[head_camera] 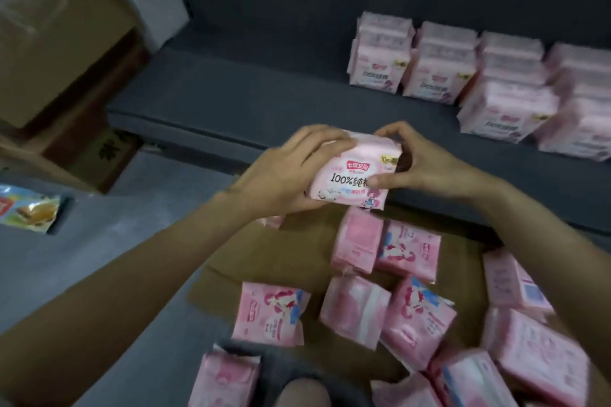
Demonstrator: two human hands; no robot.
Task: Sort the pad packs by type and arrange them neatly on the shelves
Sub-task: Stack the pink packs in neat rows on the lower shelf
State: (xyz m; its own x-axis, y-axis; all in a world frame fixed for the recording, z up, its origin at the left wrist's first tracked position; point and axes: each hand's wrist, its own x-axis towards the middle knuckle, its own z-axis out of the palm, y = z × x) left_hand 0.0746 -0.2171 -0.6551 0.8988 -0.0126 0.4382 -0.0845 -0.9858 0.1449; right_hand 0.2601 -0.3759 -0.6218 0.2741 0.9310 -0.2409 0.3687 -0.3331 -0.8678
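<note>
Head view, looking down over both forearms toward a low dark shelf point(231, 99) that crosses the upper half of the frame. At centre, a pale pink pad pack point(355, 175) printed "100%" is held above the shelf's front edge between both hands. The left hand point(284, 172) closes around the pack's left side, fingers curled over its top and thumb beneath; the right hand point(416, 165) pinches the right side, fingertips on the top corner and thumb pressed on the printed face. In the upper right of the frame, a row of matching pale pink packs point(439, 69) stands upright on the shelf, faces forward, several deep; the rightmost are blurred. In the lower half of the frame, loose pad packs point(357, 311) in a deeper pink lie scattered in mixed orientations on a flattened sheet of brown cardboard point(297, 251), some showing a cartoon figure, others their backs, one at right a barcode panel. At the upper left of the frame stand stacked cardboard boxes point(66, 53); at the left edge lies a colourful snack packet point(29, 211) on the grey floor.
</note>
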